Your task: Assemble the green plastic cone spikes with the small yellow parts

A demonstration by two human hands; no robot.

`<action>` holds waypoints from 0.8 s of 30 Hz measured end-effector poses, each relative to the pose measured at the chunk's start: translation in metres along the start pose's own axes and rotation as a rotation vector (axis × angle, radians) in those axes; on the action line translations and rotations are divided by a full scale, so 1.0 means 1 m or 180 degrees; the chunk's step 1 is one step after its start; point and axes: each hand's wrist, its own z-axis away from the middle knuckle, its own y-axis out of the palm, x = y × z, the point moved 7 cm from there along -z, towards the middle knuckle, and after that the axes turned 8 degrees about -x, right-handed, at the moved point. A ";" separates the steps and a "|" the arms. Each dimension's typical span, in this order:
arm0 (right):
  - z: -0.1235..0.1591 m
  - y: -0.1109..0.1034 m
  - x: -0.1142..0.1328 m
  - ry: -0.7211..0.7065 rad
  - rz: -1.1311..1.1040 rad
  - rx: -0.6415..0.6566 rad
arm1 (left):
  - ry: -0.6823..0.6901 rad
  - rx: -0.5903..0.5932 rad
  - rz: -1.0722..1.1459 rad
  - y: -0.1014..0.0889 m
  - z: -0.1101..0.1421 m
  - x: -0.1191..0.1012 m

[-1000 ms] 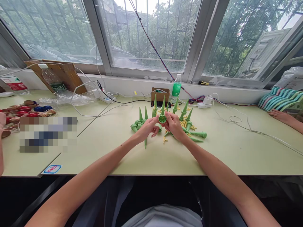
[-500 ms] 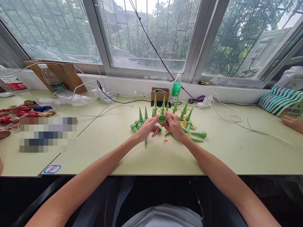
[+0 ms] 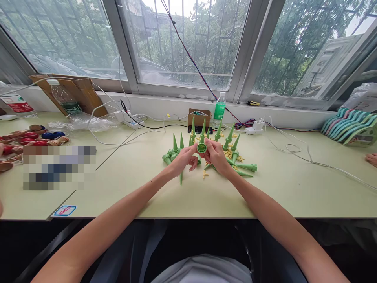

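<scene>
Between my left hand (image 3: 184,160) and my right hand (image 3: 215,156) is a green plastic watering spike (image 3: 202,148), its round open end turned toward me. Both hands pinch its rim from opposite sides. Green spikes (image 3: 229,137) stand point up behind my hands, and others lie around them. Several small yellow plastic valves (image 3: 205,173) are scattered among the spikes, one of them just in front of my hands. Part of the pile is hidden behind my fingers.
A green-labelled bottle (image 3: 219,107) and a small cardboard box (image 3: 199,118) stand behind the spikes. White cables (image 3: 297,151) cross the table at right, near hangers (image 3: 350,125) and another person's hand (image 3: 371,159). Red and wooden toys (image 3: 29,139) lie at left.
My hands and the spike between them have hardly moved. At the right edge, the other person's hand has drawn back from the hangers.
</scene>
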 end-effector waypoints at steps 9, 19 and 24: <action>0.001 0.000 0.000 0.0008 0.0067 0.0002 | -0.0009 0.0009 -0.0004 0.000 0.000 0.000; 0.001 0.001 0.001 -0.0023 -0.0031 0.0014 | -0.0023 0.0024 -0.0052 -0.002 -0.002 0.005; 0.001 0.001 0.001 -0.0034 -0.0025 0.0025 | -0.0013 0.0021 -0.0061 -0.003 -0.002 0.005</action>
